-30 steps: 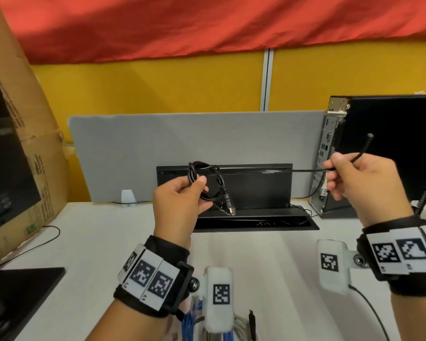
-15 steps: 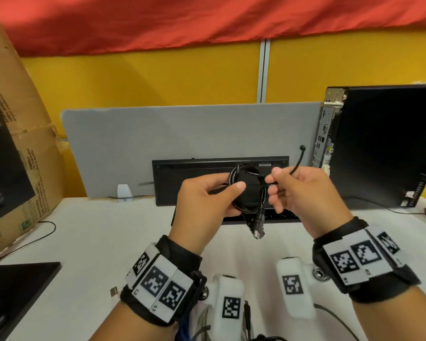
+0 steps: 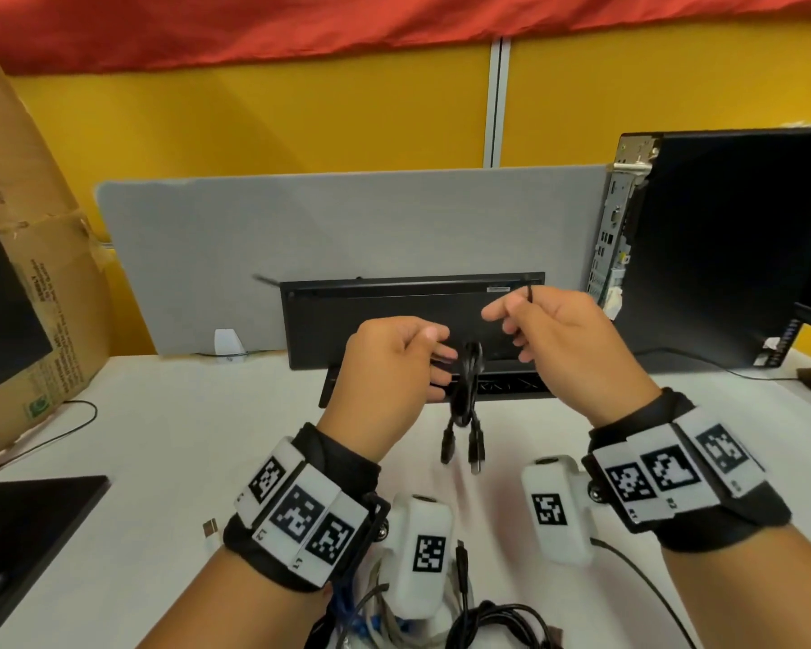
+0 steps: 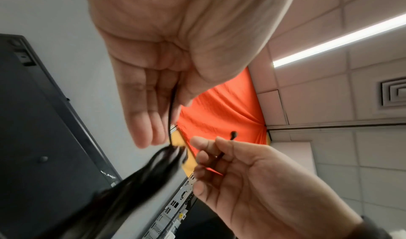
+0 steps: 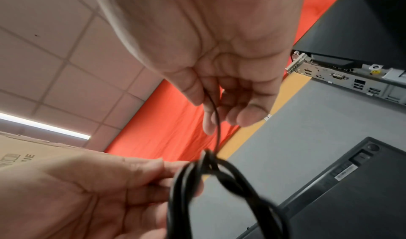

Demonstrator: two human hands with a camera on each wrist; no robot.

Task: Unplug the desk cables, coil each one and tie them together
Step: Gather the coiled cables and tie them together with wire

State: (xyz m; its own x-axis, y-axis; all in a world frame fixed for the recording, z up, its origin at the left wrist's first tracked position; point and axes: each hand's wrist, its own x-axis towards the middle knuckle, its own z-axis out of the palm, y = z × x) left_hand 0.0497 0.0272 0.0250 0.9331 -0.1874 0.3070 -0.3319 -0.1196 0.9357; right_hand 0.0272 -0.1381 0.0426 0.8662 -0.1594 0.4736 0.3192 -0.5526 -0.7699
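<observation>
A coiled black cable [image 3: 467, 391] hangs squeezed narrow between my hands above the white desk [image 3: 169, 442], its two connectors [image 3: 475, 449] dangling below. A thin black tie [image 5: 216, 121] is wrapped round the top of the coil [image 5: 197, 182]. My left hand [image 3: 434, 344] pinches one end of the tie [image 4: 171, 114] between thumb and fingers, just left of the coil. My right hand [image 3: 511, 316], up and to the right, pinches the other end, whose knobbed tip [image 4: 233, 135] sticks out above the fingers.
A black keyboard [image 3: 413, 316] leans upright against the grey divider [image 3: 300, 227] behind my hands. A computer tower [image 3: 722, 245] stands at right, a cardboard box [image 3: 29, 255] at left. More loose cables [image 3: 488, 620] lie at the near desk edge.
My right hand came in from the far right to the coil, then both hands drew a little apart. The round coil is now pulled narrow and hangs with both connectors down.
</observation>
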